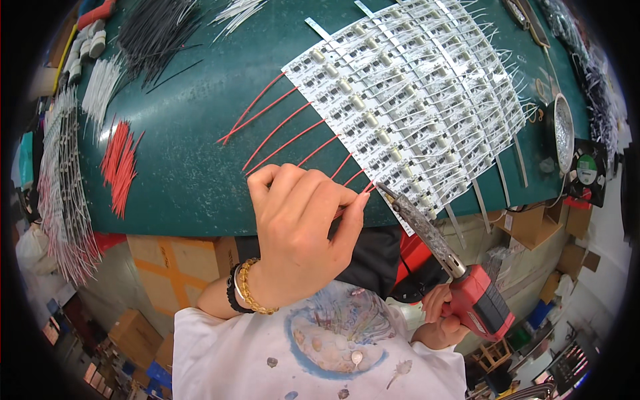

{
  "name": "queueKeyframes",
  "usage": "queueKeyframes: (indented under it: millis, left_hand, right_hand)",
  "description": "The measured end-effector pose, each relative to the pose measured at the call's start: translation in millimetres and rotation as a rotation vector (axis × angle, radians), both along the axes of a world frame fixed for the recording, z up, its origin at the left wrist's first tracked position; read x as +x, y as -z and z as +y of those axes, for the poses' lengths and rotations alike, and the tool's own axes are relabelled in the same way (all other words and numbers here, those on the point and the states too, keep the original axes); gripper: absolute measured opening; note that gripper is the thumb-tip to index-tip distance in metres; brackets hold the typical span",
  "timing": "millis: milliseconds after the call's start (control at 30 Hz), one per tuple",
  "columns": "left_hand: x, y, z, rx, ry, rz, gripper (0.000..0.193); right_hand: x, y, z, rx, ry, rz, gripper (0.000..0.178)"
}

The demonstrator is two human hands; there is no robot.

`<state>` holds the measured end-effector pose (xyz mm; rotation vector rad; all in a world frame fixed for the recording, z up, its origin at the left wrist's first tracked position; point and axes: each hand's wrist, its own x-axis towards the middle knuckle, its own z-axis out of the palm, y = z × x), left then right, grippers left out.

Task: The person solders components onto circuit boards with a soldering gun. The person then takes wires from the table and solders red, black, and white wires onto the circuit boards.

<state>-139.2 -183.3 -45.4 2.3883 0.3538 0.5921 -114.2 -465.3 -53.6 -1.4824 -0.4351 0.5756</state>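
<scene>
The right hand (438, 317) grips a soldering iron (490, 300) on the person's side of the green surface's (180, 203) near edge, its shaft slanting up-left. The left hand (300, 220), nearer the circuit-board sheet (400, 127), pinches a red wire (371, 187) running up-right to the sheet's left edge, just beside the iron's tip. The sheet's near corner reaches the surface's near edge. Room stretches leftward to a red wire bundle (120, 163).

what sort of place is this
Probably a small electronics workshop: the right hand holds a red soldering gun by a panel of white circuit boards, and a bundle of red wires lies on the green table.
</scene>
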Motion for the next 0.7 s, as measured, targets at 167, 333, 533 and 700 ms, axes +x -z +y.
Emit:
queueKeyframes:
  millis: [167,333,533,700]
  left_hand:
    - [0.0,0.8,1.2,0.0,0.002,-0.01,0.017]
    - [-0.9,0.2,1.3,0.005,-0.001,-0.002,0.016]
    - [-5.9,-12.5,2.0,-0.145,0.032,0.001,0.016]
    - [-3.9,-4.2,-5.7,-0.058,0.041,0.024,0.017]
  right_hand:
    - [-4.1,2.6,-1.3,0.105,0.021,-0.004,0.034]
    - [3.1,7.4,-6.5,0.187,-0.093,0.057,0.022]
    - [-18.2,6.2,-18.2,0.117,0.153,0.088,0.077]
    - [-13.5,-0.8,-5.7,0.103,0.084,-0.003,0.073]
